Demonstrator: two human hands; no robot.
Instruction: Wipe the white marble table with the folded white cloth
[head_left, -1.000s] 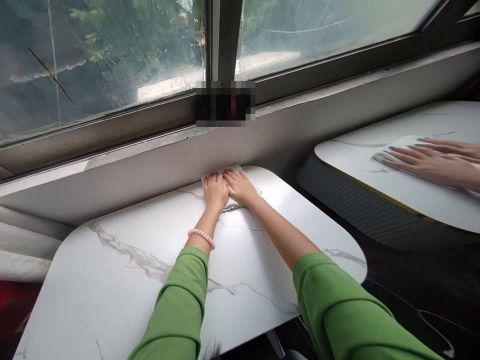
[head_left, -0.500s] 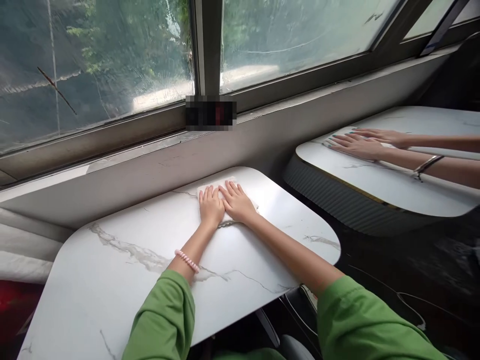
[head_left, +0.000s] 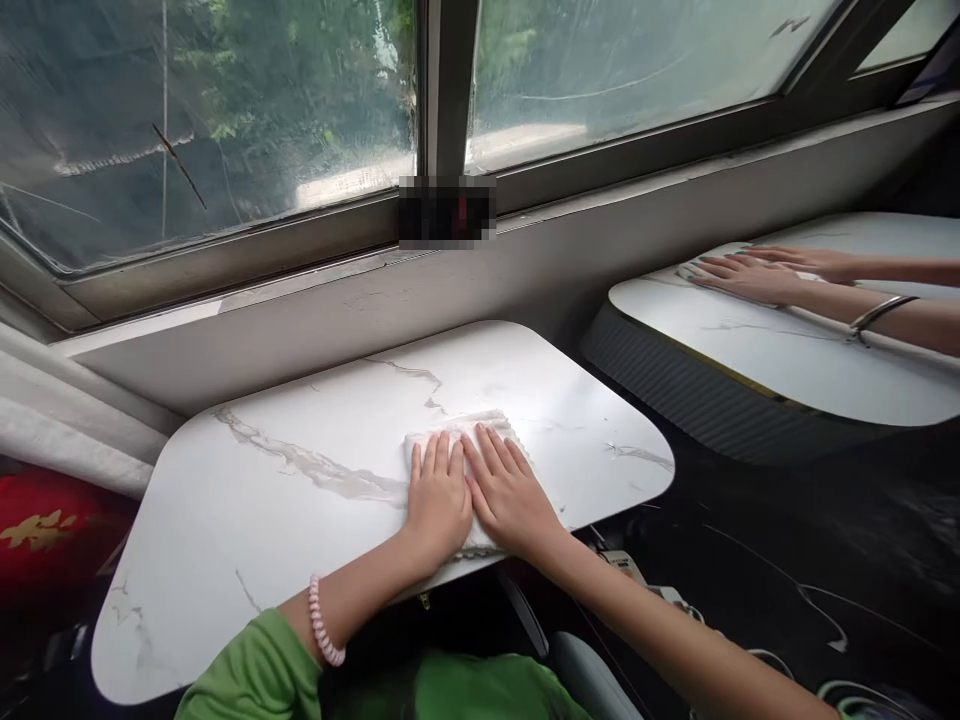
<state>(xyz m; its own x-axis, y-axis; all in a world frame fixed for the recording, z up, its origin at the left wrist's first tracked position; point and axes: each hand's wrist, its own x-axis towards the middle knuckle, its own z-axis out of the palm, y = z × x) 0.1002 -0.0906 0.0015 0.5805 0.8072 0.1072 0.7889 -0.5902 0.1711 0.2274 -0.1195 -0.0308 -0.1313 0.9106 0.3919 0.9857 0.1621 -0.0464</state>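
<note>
A white folded cloth (head_left: 487, 424) with a scalloped edge lies flat near the front edge of a white marble-patterned table (head_left: 270, 530). My left hand (head_left: 439, 500) presses on the cloth's left part, palm down with fingers stretched out. Beside it, my right hand (head_left: 514, 495) rests flat on the cloth's right part, its fingers also extended. The two hands touch or nearly touch at the thumbs. Much of the cloth is hidden beneath them. A pink beaded band (head_left: 322, 620) circles my left wrist.
To the right, another person's hands (head_left: 757, 275) lie on a cloth on a second marble-patterned table (head_left: 810, 395). Windows (head_left: 300, 100) and a low wall (head_left: 337, 310) run behind. A white curtain (head_left: 67, 410) and red fabric (head_left: 60, 530) are at left. Cables (head_left: 810, 590) trail at lower right.
Both my hands and the cloth have slid from the table's far side toward me, to its front edge. The view has shifted slightly left.
</note>
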